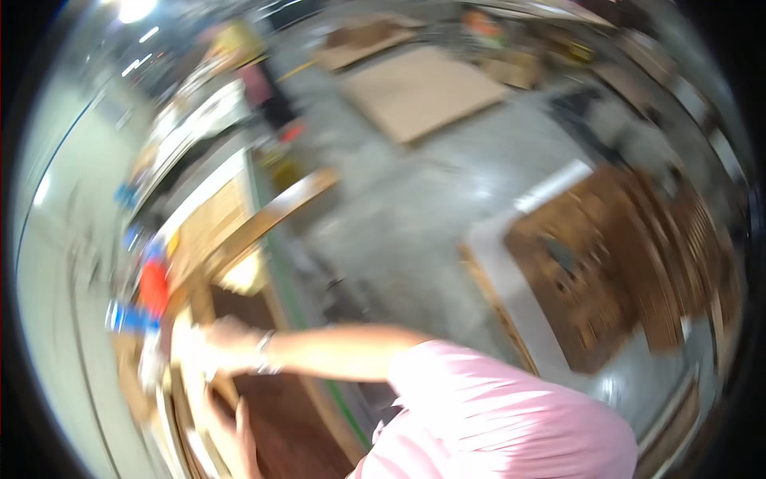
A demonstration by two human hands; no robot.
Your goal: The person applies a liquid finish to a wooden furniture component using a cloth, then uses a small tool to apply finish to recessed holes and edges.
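My right arm, in a pink sleeve with a metal band at the wrist, reaches left across the bench. My right hand (226,348) is smeared by motion beside a bright, pale object (186,339) I cannot make out; its fingers are not clear. Lower down, my left hand (235,437) has thumb and fingers apart, next to pale wooden strips (190,399) along the bench's left side. Under my right forearm lies a dark brown panel (279,415) with a lighter wooden edge.
A long wooden board (275,211) slants across the bench's far part. Red (153,287) and blue (128,317) containers stand at the left by the wall. Brown wooden parts (574,271) lie on a pale support to the right. A large flat board (423,92) lies farther off.
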